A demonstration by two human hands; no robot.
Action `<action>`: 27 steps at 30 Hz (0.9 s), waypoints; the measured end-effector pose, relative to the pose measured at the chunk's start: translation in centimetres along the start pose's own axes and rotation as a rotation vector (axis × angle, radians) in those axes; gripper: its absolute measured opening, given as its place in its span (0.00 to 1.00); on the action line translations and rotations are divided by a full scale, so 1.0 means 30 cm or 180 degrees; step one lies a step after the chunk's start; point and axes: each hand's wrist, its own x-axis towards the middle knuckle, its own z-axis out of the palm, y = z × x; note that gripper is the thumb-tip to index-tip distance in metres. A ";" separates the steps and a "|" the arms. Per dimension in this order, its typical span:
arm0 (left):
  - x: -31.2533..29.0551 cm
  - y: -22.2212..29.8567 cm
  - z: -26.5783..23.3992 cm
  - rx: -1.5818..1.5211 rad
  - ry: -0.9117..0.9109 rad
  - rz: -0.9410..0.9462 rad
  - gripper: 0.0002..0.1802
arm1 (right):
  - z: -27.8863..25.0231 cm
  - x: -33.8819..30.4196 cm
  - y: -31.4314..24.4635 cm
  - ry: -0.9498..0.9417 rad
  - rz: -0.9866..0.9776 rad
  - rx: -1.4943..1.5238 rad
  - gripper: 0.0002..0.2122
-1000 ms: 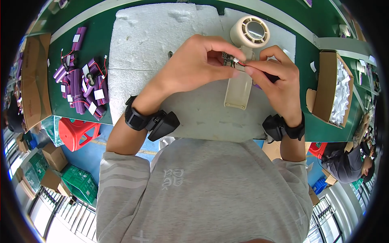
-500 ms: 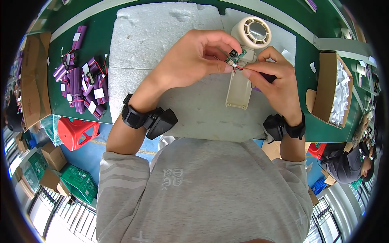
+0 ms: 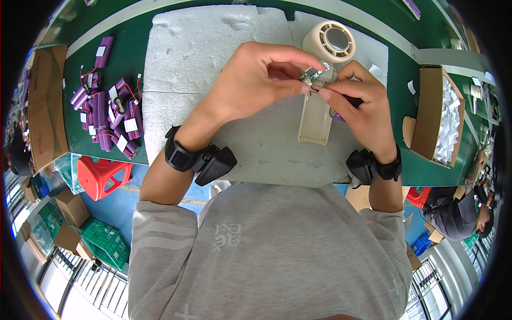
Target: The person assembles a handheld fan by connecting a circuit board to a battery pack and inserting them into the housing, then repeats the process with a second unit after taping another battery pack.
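Note:
My left hand is closed, pinching a small green circuit board between thumb and fingers. Close against it, my right hand grips thin red and black wires at the board's edge; whether their plug sits in the socket I cannot tell. A purple battery shows partly beneath the right hand, mostly hidden by it. Below both hands lies a cream fan housing, its round head pointing away and its open handle toward me.
White foam sheets cover the green table under the work. Several purple battery packs with wires are heaped at the left. A cardboard box of white pieces stands right. A red stool is at lower left; another person sits at lower right.
The circuit board has tilted and shifted slightly right, closer to my right hand. My left hand moved a little with it; the right hand has hardly moved.

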 end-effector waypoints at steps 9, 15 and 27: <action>-0.002 0.008 0.024 0.0306 0.0001 0.0071 0.21 | 0.034 -0.001 -0.048 0.0462 0.0794 0.0282 0.12; -0.002 -0.025 0.031 0.0416 0.0205 0.0184 0.18 | 0.034 -0.006 -0.013 0.0525 0.0058 -0.0273 0.16; 0.004 -0.054 0.041 0.1204 0.0594 0.0886 0.12 | 0.038 -0.007 0.003 0.0658 0.0110 -0.0310 0.18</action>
